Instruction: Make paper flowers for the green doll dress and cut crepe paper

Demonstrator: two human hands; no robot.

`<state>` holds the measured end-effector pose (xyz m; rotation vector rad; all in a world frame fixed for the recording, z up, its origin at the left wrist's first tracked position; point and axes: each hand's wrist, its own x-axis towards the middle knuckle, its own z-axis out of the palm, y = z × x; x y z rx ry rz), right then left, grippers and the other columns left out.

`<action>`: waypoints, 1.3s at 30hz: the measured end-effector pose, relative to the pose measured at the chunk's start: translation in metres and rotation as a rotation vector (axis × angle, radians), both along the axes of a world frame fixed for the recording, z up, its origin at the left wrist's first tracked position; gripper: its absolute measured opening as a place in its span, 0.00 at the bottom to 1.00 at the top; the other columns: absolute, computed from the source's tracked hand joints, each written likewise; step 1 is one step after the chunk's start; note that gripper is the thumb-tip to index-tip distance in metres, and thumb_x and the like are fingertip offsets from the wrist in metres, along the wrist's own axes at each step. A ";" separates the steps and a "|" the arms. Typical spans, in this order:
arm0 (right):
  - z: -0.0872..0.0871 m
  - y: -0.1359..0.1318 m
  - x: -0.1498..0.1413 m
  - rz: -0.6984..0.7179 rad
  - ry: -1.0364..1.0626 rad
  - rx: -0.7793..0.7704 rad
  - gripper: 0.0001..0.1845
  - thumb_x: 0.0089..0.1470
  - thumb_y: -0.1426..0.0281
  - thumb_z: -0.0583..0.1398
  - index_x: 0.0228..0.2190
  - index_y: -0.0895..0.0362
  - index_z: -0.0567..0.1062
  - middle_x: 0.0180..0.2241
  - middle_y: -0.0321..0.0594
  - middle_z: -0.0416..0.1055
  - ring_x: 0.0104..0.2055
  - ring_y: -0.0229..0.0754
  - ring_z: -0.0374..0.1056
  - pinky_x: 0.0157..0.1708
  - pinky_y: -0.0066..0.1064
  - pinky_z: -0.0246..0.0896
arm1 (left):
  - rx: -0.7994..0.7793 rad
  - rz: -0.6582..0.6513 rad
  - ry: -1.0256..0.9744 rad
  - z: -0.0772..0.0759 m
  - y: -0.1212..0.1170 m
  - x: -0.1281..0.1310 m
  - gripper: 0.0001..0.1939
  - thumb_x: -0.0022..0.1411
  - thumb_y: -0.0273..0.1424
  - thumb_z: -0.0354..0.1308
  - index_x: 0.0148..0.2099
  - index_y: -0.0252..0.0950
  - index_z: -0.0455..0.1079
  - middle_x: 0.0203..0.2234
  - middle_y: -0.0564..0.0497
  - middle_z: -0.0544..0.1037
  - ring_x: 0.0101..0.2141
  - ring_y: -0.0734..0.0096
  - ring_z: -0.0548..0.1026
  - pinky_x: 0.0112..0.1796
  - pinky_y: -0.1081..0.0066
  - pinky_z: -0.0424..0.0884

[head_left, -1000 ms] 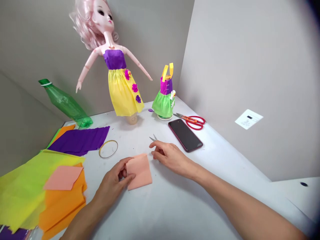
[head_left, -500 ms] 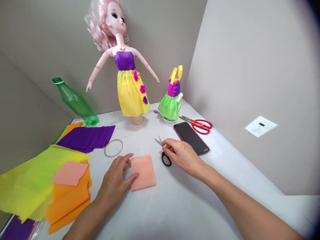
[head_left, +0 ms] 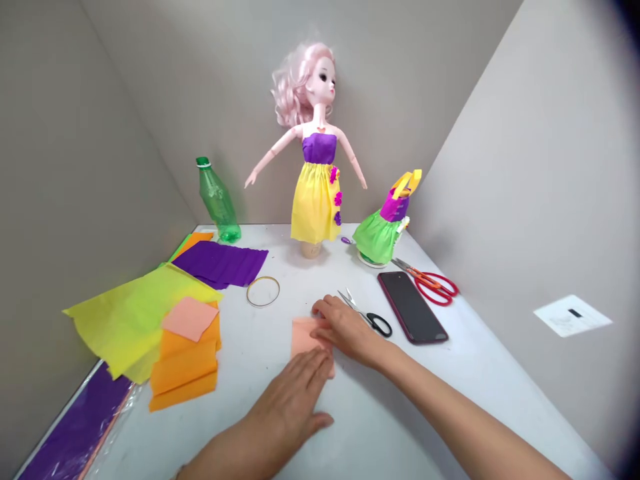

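I have two grips on the desk (head_left: 260,347), and from my head view both lie flat and open, fingers spread, with hold of nothing. My right grip (head_left: 345,330) rests across the top of the one peach crepe-paper square (head_left: 303,337), and my left grip (head_left: 287,410) sits at the square's lower edge, its fingertips at or just over the paper. The square lies near the middle of the desk, between my hands. Just beside my right grip is one pair of small black-handled scissors (head_left: 373,319), and past it is one phone (head_left: 413,307), dark screen up. Beyond that, near the desk's right edge, is one pair of red-handled scissors (head_left: 430,283). A wall rises along that edge and along the far edge. To the left are one ring of tape (head_left: 263,291), one purple crepe sheet (head_left: 220,263), one yellow-green sheet (head_left: 133,317), one orange folded stack (head_left: 185,367) and a second peach square (head_left: 190,319) on top of them. Along the back stand one doll (head_left: 315,147), one small paper dress (head_left: 383,227) and one green plastic bottle (head_left: 217,200). The desk's white top runs on towards me below the square.
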<state>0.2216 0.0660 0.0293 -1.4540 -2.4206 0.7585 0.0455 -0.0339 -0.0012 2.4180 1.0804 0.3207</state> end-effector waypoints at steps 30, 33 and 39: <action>0.064 -0.068 0.010 -0.015 0.640 -0.510 0.14 0.52 0.61 0.63 0.26 0.58 0.68 0.24 0.34 0.69 0.25 0.35 0.64 0.27 0.28 0.60 | -0.774 0.279 -0.960 0.046 0.015 -0.032 0.25 0.53 0.48 0.66 0.42 0.30 0.73 0.34 0.45 0.78 0.36 0.63 0.76 0.38 0.68 0.67; 0.061 -0.077 0.008 -0.077 0.720 -0.539 0.17 0.49 0.58 0.65 0.25 0.58 0.69 0.24 0.34 0.69 0.25 0.36 0.65 0.25 0.28 0.60 | -0.774 0.324 -0.951 0.049 0.007 -0.031 0.22 0.52 0.46 0.67 0.36 0.30 0.72 0.28 0.50 0.75 0.29 0.69 0.71 0.32 0.73 0.62; 0.039 -0.085 0.003 -0.159 0.684 -0.463 0.18 0.54 0.54 0.60 0.29 0.57 0.67 0.23 0.35 0.71 0.24 0.38 0.68 0.25 0.28 0.62 | -0.768 0.369 -0.858 0.041 0.006 -0.038 0.22 0.52 0.47 0.65 0.35 0.32 0.70 0.26 0.53 0.70 0.27 0.73 0.66 0.30 0.74 0.57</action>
